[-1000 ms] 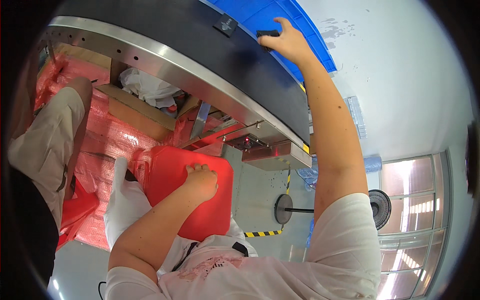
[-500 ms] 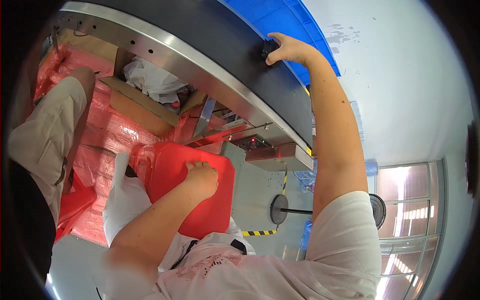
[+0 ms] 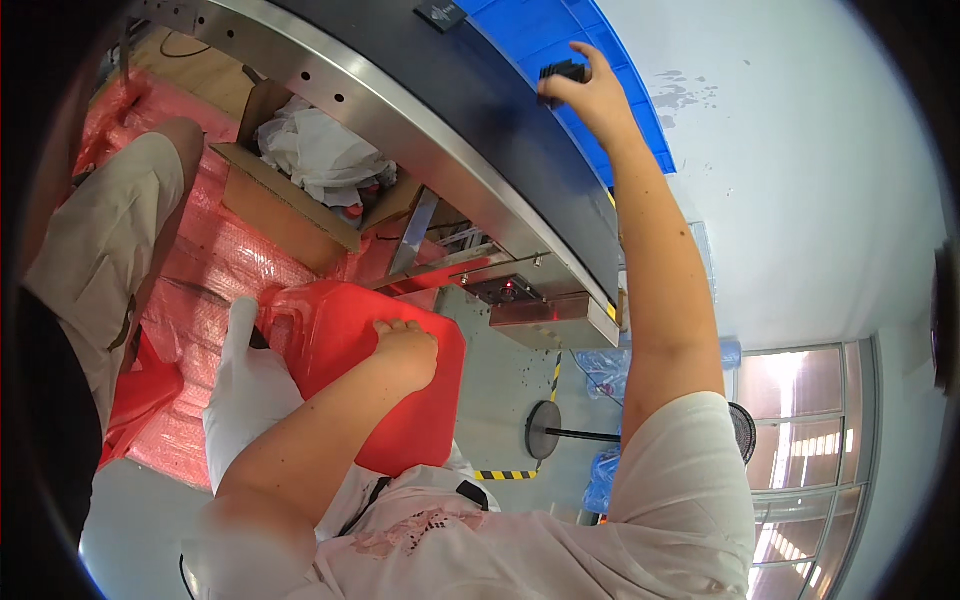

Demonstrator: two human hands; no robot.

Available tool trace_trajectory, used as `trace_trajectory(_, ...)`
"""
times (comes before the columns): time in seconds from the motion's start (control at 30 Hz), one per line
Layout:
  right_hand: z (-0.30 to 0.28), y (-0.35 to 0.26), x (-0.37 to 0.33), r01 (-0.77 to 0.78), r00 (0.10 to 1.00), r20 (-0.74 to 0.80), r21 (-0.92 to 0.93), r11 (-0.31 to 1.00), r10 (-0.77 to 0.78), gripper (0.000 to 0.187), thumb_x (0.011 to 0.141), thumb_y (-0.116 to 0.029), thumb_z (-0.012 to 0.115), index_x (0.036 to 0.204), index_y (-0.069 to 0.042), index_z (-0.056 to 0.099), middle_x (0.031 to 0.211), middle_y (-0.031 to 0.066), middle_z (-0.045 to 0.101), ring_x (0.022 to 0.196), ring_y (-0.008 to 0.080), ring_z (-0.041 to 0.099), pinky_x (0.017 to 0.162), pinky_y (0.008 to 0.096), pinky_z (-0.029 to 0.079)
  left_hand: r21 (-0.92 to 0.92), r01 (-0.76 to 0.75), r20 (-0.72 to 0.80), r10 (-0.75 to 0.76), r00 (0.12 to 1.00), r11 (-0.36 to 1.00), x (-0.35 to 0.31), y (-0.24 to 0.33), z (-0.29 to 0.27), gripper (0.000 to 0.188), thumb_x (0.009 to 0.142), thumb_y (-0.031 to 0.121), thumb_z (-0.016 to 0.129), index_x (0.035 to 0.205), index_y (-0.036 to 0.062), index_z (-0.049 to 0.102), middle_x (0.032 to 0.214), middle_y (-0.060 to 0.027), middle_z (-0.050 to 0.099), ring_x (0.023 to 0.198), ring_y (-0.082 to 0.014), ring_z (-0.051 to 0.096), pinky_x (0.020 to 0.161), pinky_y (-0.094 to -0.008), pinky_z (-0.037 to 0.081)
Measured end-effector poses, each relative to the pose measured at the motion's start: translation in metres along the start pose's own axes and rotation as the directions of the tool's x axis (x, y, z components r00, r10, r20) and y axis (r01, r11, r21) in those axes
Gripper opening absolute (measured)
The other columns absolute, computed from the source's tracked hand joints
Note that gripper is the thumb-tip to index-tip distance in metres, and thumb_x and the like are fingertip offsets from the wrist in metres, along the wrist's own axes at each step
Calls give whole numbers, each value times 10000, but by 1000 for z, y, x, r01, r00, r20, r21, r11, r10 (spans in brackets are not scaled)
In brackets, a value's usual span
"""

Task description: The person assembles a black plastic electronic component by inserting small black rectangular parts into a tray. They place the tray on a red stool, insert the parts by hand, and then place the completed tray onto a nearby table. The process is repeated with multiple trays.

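Observation:
My right hand [image 3: 598, 90], arm stretched out at the upper right, grips a small black ridged block [image 3: 562, 80] between thumb and fingers. It holds the block over the blue plastic tray [image 3: 630, 85], along the far edge of the black conveyor belt [image 3: 400, 60]. Another flat black piece [image 3: 440, 14] with a pale mark lies on the belt at the top of the view. My left hand [image 3: 405, 355] rests on a red plastic seat-like surface [image 3: 400, 430], its fingers loosely bent and holding nothing.
A metal rail [image 3: 420, 120] edges the belt, with a control box [image 3: 555, 320] beneath its end. Below stands a cardboard box [image 3: 280, 205] of white bags, on red bubble wrap [image 3: 240, 240]. Another person's leg [image 3: 110, 230] is at left. A round-based stand [image 3: 543, 430] is on the floor.
My right hand has lifted the black block from the belt's edge over toward the blue tray. Another black piece has come into view on the belt. My left hand stays put.

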State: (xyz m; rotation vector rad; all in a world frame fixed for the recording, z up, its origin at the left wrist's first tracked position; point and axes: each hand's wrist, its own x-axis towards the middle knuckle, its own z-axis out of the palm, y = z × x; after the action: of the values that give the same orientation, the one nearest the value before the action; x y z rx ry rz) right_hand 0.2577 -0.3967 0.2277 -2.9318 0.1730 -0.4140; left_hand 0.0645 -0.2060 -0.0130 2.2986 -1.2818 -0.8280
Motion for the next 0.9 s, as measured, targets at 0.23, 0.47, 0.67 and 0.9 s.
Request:
trace_trajectory(0.23,43,-30,-36,11,997,-73,467,884,26,689,591,-219,762,1187,15,508,946,135,598,877,187,579,772,283,456,3,20,-27,-20,999,1000,-1,-4,-3,419,849,328,532,1128,16,555,1163,-195,513,1112,-363,469,936,-579,312)
trace_trajectory(0.47,4,-12,7,65,988,141,-37,997,-60,911,505,-306,756,1293,3,419,1152,226,548,1076,309,540,926,342,418,-29,20,76,-18,997,999,0,-2,-9,446,802,219,544,1197,12,522,1235,-227,467,1180,-398,416,972,-596,282)
trace_trajectory(0.67,2,-15,15,144,956,270,-100,984,-113,910,527,-269,730,1333,-25,385,1163,220,523,1083,301,517,943,332,394,-52,29,112,-23,993,998,0,-3,-11,468,776,160,550,1219,11,517,1271,-233,448,1208,-416,388,992,-612,259)
trace_trajectory(0.9,-1,12,10,-50,865,490,-133,990,109,979,555,-258,737,1401,-54,288,1228,195,498,1082,259,489,968,323,341,-36,33,128,-28,991,999,-1,-3,-9,463,781,168,551,1218,19,518,1268,-226,453,1205,-408,394,994,-610,256)
